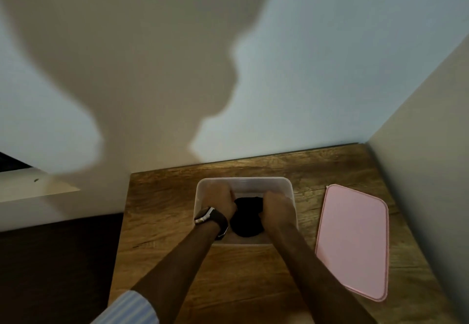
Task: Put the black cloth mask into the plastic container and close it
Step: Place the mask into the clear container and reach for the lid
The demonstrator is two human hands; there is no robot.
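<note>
Black cloth mask (247, 215) sits bunched inside the translucent plastic container (289, 189), gripped by left hand (219, 200) and right hand (275, 208); springy cloth may bulge above the rim and block the pink rectangular lid (352, 241) lying right.

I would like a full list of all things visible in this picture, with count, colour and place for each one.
plastic container: one, clear, open, middle of the table
black cloth mask: one, black, inside the container, between both hands
lid: one, pink, flat on the table, right of the container, apart from it
table: one, brown wood, against the wall
wristwatch: one, dark strap, left wrist
left hand: one, inside the container, on the mask
right hand: one, inside the container, on the mask
</note>
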